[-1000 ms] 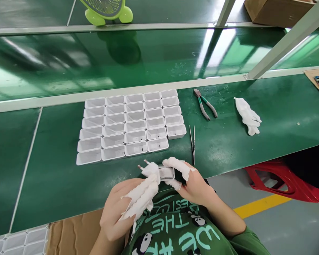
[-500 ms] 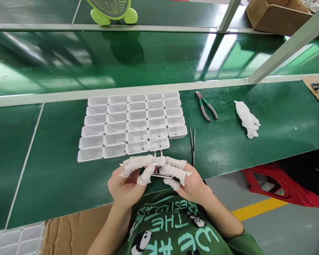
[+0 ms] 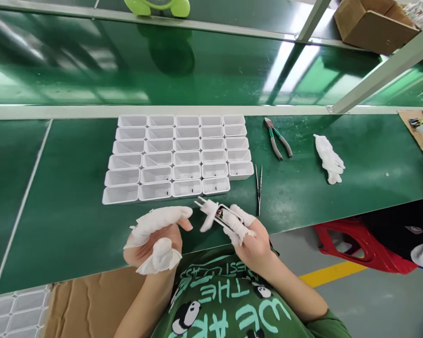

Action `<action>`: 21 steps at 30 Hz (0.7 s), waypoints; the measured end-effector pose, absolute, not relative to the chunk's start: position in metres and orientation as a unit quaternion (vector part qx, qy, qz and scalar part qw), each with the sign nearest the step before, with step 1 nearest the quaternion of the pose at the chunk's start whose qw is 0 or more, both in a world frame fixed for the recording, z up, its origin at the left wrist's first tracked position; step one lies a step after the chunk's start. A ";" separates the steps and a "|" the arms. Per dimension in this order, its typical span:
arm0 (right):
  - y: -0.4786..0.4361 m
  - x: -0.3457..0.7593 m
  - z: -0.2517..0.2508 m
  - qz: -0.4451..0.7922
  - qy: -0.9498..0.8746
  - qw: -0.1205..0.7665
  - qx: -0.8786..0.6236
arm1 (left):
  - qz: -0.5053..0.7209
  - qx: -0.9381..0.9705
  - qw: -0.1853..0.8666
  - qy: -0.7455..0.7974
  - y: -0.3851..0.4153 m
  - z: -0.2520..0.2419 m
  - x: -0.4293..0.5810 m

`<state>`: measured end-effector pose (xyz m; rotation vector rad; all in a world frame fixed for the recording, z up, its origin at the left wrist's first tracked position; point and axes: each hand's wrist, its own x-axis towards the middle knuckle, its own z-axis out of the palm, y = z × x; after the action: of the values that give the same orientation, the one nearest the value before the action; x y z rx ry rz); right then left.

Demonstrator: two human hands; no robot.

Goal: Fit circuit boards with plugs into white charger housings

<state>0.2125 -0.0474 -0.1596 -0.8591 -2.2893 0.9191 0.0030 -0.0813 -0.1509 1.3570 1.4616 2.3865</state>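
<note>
In my right hand (image 3: 248, 234) is a white two-pin plug adapter (image 3: 229, 215), gripped by wrapped fingers. Its prongs point up and left, and one side lies open, showing small coloured parts within. My left hand (image 3: 158, 239) is empty, thumb and fingers apart, a short way left of the plug. White covers wrap several fingers of both hands. Just beyond the hands stands a block of white plastic bins (image 3: 186, 159) in rows; small dark bits lie in some of the nearer ones.
Right of the bins lie tweezers (image 3: 259, 190), cutting pliers (image 3: 278, 138) and a white glove (image 3: 329, 159). A cardboard box (image 3: 375, 28) sits on the raised shelf, with a slanted post (image 3: 384, 65) below. A red stool (image 3: 359, 249) is beside the bench.
My left hand has let go of the plug adapter and moved left, opening. My right hand keeps the plug, now tilted leftward. The camera view has shifted a little.
</note>
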 end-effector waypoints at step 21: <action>-0.016 0.217 -0.138 0.354 -0.845 0.293 -0.273 | 0.468 0.703 -0.051 0.532 -0.108 -0.140 0.003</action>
<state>0.2168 -0.0161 -0.1384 -0.7280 -2.2514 0.9420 0.0031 -0.1080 -0.1405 2.2846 1.7291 1.5205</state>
